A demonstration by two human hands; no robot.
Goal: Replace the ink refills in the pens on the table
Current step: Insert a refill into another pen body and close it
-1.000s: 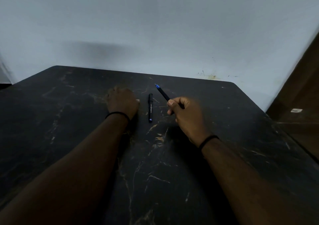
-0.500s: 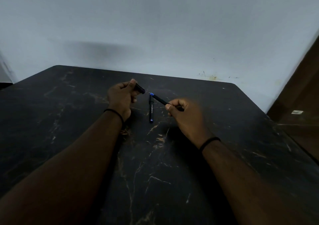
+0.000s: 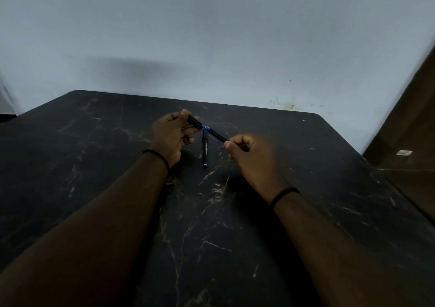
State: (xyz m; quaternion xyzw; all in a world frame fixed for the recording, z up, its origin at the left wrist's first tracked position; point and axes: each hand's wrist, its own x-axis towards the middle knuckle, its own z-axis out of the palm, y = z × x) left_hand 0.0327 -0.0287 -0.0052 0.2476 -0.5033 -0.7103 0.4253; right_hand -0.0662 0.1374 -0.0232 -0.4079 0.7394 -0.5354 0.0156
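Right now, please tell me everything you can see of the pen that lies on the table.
The pen is slim and black, probably plastic, with small pale print along its barrel and a blue tip at its near end. It lies flat on the dark marbled table, pointing roughly toward the person, between the two hands. Neither hand touches it. Its far end passes under the pen held above it.

Table: dark stone-look top, black with tan veining, smooth, low sheen. Pen on table: black plastic barrel, semi-gloss, pale print, blue end toward 6 o'clock. Held pen: black matt-looking plastic, blue band at joint. Wall at 12 o'clock: matt painted finish, scuffed and stained. Wristbands: black, cord-like.
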